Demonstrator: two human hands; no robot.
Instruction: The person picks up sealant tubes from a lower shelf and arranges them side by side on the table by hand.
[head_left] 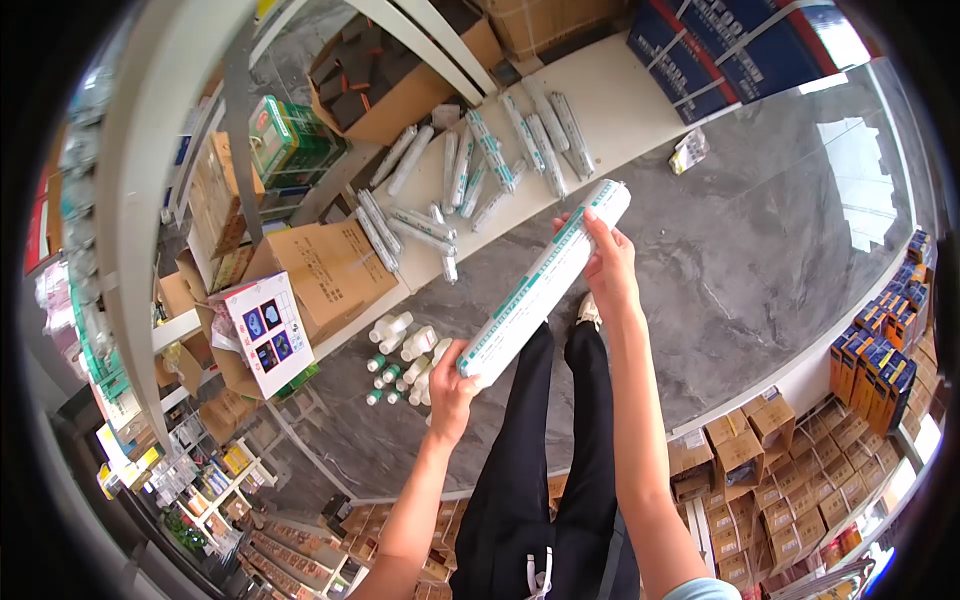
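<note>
A long white tube package with green printing is held slantwise in front of my body, above the grey floor. My left hand is closed round its lower left end. Near the upper right end, my right hand grips it with the thumb on top. Beyond it, several slimmer wrapped tubes lie scattered on a pale shelf. White bottles, some with green caps, stand on the floor left of the package.
An open carton of dark items and a brown carton sit at the shelf. Blue boxes stand at the upper right. Stacked cartons line the lower right. A small packet lies on the floor.
</note>
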